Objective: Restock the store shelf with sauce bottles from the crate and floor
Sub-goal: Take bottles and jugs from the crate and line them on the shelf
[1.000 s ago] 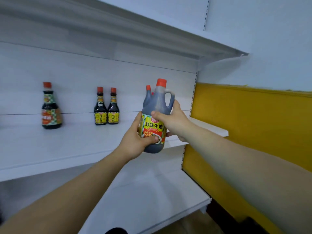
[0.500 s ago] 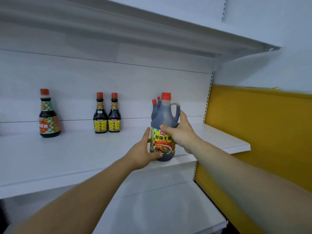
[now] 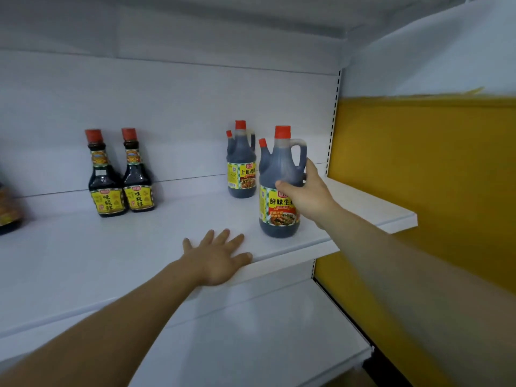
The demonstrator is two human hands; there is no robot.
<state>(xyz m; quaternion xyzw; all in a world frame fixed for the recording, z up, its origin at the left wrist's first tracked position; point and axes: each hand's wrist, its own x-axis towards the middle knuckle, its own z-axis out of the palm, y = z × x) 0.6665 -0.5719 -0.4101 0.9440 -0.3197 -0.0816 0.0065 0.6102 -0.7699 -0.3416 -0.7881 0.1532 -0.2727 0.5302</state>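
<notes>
Front jug (image 3: 279,169) is now standing upright on the shelf (image 3: 111,261), close to its front edge; half a second ago both hands held it up. Left hand (image 3: 220,258) has let go and lies flat, palm down, fingers spread wide, on the shelf lip just left of the front jug, holding nothing. Right hand (image 3: 307,199) reaches in with the arm straight and grips the front jug at its shoulder, thumb on the front and fingers round the back by the handle. Two handled jugs in all: the rear jug (image 3: 241,163) stands behind-left of the front jug at the back wall. Two small bottles (image 3: 107,188) stand side by side well left of the front jug. One cut-off bottle (image 3: 8,208) is furthest left.
</notes>
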